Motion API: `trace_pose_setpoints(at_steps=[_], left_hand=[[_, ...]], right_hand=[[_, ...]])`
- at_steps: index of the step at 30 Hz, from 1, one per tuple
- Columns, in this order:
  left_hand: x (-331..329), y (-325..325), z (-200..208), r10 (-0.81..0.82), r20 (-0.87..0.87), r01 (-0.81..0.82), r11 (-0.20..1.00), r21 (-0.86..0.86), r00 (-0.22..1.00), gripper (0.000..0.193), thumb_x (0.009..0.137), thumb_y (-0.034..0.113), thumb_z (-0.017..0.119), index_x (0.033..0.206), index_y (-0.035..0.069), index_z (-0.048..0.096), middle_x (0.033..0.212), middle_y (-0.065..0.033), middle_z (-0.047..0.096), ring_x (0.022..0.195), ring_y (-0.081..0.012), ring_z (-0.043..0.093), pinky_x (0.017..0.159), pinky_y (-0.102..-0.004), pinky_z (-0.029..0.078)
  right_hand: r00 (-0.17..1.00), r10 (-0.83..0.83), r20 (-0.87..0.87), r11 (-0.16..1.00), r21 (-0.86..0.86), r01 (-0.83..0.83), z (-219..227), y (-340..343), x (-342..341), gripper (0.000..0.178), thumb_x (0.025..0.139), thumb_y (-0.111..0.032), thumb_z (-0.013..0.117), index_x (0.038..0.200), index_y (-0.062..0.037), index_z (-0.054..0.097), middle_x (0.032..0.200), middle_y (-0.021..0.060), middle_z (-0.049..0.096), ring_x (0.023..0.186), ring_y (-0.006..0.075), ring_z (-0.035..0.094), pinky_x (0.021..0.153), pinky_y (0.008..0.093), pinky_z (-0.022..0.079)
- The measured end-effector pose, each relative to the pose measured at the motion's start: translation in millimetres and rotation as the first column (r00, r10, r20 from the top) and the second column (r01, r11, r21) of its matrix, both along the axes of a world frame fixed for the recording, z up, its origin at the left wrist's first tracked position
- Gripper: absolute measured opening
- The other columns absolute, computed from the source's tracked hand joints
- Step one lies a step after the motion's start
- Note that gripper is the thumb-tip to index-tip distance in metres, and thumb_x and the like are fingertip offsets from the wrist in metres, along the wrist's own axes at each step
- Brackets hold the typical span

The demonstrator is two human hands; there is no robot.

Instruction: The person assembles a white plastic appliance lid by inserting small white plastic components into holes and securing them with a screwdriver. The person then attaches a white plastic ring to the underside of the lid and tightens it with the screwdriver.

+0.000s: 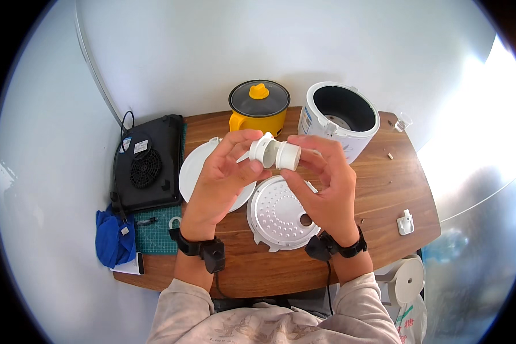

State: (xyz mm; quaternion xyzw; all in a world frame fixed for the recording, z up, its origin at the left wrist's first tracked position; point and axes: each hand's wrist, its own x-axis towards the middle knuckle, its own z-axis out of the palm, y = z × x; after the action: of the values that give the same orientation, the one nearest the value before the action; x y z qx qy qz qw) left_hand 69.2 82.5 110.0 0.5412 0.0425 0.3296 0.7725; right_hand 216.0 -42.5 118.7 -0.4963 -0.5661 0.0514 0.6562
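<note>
White left piece (259, 151) and right piece (290, 156) are hanging over the table (378, 183) | left hand (221, 178) and right hand (327, 182) are pinching one each | if this pinch is weakening, a piece could be falling onto dimpled disc (274, 221)

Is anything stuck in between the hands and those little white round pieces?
Nothing visible is. The left hand touches the left white cylindrical piece directly, and the right hand the right white cylindrical piece. The white dimpled disc lies down on the table.
</note>
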Motion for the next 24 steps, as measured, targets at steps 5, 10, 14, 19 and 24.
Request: trace_pose_setpoints(at_steps=[5,10,14,19,24], left_hand=[[-2.3,-0.5,0.5,0.009,-0.037,-0.005,0.995,0.095,0.999,0.053,0.091,0.002,0.074,0.14,0.004,0.053,0.138,-0.013,0.057,0.121,-0.0238,0.063,0.101,-0.0361,0.056],[-3.4,-4.2,3.6,0.035,-0.047,-0.027,0.989,0.143,0.998,0.058,0.09,0.0,0.076,0.142,0.002,0.052,0.138,-0.013,0.057,0.12,-0.0235,0.064,0.099,-0.0337,0.056],[-4.0,-4.7,4.3,0.053,-0.043,-0.045,0.985,0.169,0.998,0.058,0.089,0.0,0.077,0.141,0.003,0.052,0.138,-0.0135,0.058,0.119,-0.0234,0.065,0.099,-0.0329,0.057],[-7.5,-1.4,3.8,0.033,-0.071,-0.018,0.98,0.2,0.997,0.051,0.089,-0.002,0.075,0.134,0.007,0.053,0.139,-0.0149,0.058,0.121,-0.0244,0.064,0.1,-0.0349,0.057],[-5.7,-2.8,6.2,0.018,-0.033,-0.013,0.988,0.151,0.999,0.051,0.082,0.002,0.083,0.121,0.014,0.053,0.138,-0.0203,0.06,0.125,-0.0265,0.062,0.105,-0.0396,0.052]], right_hand=[[0.99,-0.024,0.137,1.0,0.01,0.023,-1.0,2.7,2.6,0.039,0.082,0.007,0.077,0.117,-0.0027,0.064,0.122,0.0125,0.069,0.103,0.0263,0.072,0.087,0.0333,0.06],[0.974,-0.019,0.225,1.0,0.002,0.02,0.7,-1.7,5.7,0.04,0.082,0.007,0.076,0.118,-0.0044,0.063,0.127,0.0118,0.069,0.103,0.0276,0.072,0.087,0.0339,0.06],[0.979,-0.006,0.204,1.0,0.011,0.004,-0.5,0.1,3.6,0.038,0.082,0.008,0.074,0.116,-0.0045,0.061,0.128,0.0111,0.068,0.106,0.0273,0.071,0.088,0.034,0.059],[0.975,-0.022,0.223,1.0,-0.005,0.023,2.0,0.8,1.3,0.039,0.082,0.009,0.074,0.116,-0.0043,0.061,0.13,0.0122,0.066,0.107,0.0269,0.07,0.087,0.0343,0.06],[0.959,-0.066,0.275,0.998,0.024,0.062,6.9,-2.5,-0.5,0.037,0.08,0.005,0.078,0.113,-0.0041,0.064,0.124,0.0134,0.066,0.104,0.027,0.071,0.084,0.0341,0.061]])
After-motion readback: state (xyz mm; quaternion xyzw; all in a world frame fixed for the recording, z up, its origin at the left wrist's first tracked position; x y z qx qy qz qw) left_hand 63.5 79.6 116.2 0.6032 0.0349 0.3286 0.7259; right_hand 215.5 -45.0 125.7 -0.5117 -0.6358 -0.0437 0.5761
